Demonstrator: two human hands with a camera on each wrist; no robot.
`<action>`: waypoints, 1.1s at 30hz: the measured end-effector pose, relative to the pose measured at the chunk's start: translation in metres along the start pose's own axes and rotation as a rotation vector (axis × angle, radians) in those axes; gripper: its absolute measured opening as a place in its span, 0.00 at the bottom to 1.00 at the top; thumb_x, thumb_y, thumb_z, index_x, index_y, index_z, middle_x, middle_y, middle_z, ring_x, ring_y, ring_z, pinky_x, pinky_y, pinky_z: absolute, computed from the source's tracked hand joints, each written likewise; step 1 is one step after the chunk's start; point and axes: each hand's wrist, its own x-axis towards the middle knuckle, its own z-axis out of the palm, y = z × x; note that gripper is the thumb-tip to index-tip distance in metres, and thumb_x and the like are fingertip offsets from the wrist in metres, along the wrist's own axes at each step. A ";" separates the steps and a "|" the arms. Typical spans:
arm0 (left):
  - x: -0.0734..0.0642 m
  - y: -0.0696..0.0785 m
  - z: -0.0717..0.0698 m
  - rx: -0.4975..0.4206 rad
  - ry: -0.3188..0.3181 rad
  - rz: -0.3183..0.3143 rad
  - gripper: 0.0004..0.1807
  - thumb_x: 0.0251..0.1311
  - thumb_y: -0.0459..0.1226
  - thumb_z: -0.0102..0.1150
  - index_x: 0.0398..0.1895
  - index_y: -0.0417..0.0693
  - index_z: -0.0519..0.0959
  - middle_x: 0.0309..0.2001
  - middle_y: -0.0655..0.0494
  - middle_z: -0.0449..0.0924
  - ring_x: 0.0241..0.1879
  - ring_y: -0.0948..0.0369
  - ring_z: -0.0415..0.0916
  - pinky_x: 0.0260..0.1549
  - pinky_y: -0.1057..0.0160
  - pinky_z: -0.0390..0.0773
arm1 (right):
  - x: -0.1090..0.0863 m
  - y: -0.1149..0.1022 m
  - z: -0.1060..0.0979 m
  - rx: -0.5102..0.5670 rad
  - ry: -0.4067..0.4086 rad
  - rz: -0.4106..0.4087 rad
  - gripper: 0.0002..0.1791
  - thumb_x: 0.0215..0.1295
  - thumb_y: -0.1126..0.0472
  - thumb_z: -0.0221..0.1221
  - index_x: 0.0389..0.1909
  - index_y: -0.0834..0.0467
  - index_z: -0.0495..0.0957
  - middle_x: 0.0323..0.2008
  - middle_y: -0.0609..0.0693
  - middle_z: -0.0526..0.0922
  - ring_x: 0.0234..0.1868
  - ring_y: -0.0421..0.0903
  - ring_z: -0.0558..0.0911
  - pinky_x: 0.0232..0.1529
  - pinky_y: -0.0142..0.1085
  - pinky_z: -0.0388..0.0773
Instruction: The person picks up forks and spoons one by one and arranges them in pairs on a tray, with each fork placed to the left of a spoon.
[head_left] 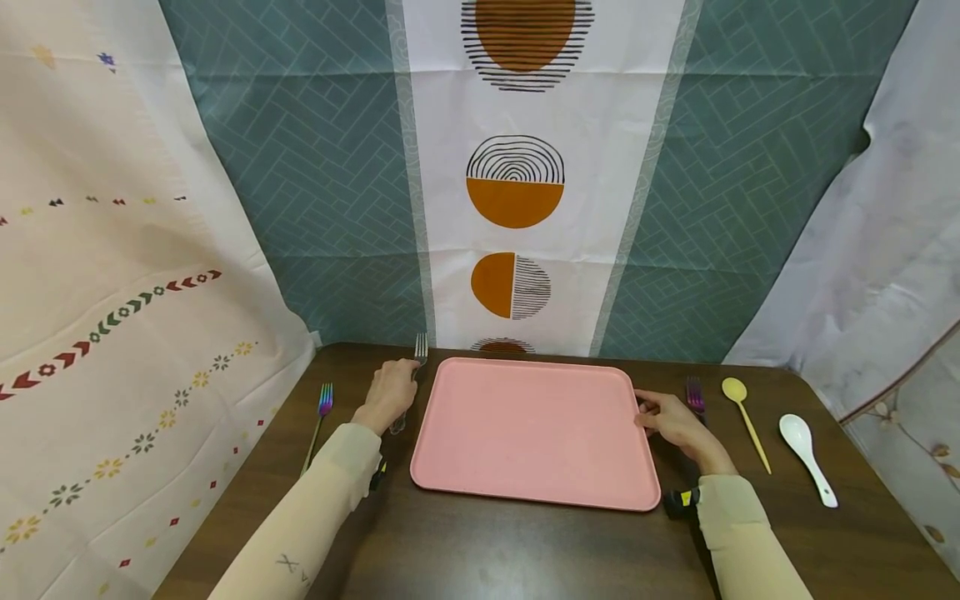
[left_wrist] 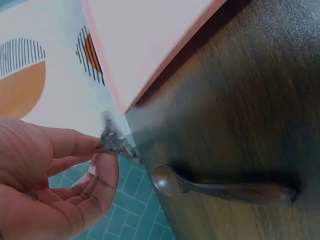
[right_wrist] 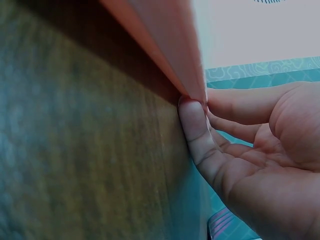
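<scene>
My left hand (head_left: 390,387) grips a silver fork (head_left: 421,346), its tines pointing toward the table's far edge just left of the pink tray (head_left: 525,433). In the left wrist view, thumb and fingers of the left hand (left_wrist: 65,175) pinch a blurred, dark silvery piece. Below the fingers in that view lies a brown spoon (left_wrist: 225,190) with a small round bowl. At the tray's right side, my right hand (head_left: 675,425) holds the rim. The right wrist view shows the thumb (right_wrist: 193,117) and fingers pinching the tray's edge (right_wrist: 170,45).
A rainbow-coloured fork (head_left: 325,400) lies left of the left hand, partly behind the sleeve. Right of the right hand lie a purple fork (head_left: 695,396), a yellow spoon (head_left: 742,408) and a white spoon (head_left: 806,454). Patterned cloths (head_left: 337,167) hang around the dark wooden table (head_left: 495,550).
</scene>
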 end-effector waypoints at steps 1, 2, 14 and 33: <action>0.000 0.000 0.000 0.002 0.002 0.000 0.22 0.69 0.27 0.56 0.66 0.37 0.79 0.60 0.35 0.81 0.37 0.46 0.83 0.31 0.52 0.82 | 0.000 0.000 0.000 0.007 0.002 0.002 0.34 0.70 0.74 0.57 0.73 0.80 0.57 0.41 0.62 0.76 0.38 0.49 0.79 0.38 0.37 0.83; -0.001 0.000 0.000 0.003 0.001 0.003 0.22 0.69 0.27 0.56 0.66 0.36 0.79 0.60 0.35 0.81 0.38 0.45 0.83 0.31 0.52 0.82 | 0.000 0.000 0.000 0.012 0.002 0.002 0.34 0.70 0.74 0.57 0.73 0.80 0.57 0.41 0.62 0.76 0.39 0.49 0.79 0.39 0.37 0.83; -0.003 0.005 0.004 0.003 0.013 0.019 0.22 0.68 0.27 0.58 0.65 0.36 0.80 0.59 0.36 0.82 0.42 0.43 0.85 0.36 0.49 0.83 | 0.000 0.001 0.001 -0.001 0.008 0.004 0.34 0.70 0.73 0.58 0.73 0.79 0.58 0.41 0.61 0.77 0.39 0.50 0.80 0.40 0.38 0.84; -0.006 0.030 0.019 0.007 -0.027 0.023 0.13 0.76 0.33 0.56 0.55 0.41 0.87 0.46 0.42 0.87 0.29 0.56 0.77 0.26 0.57 0.76 | 0.000 0.002 0.001 0.003 0.012 0.000 0.35 0.69 0.73 0.58 0.73 0.80 0.58 0.41 0.60 0.76 0.40 0.50 0.78 0.38 0.36 0.83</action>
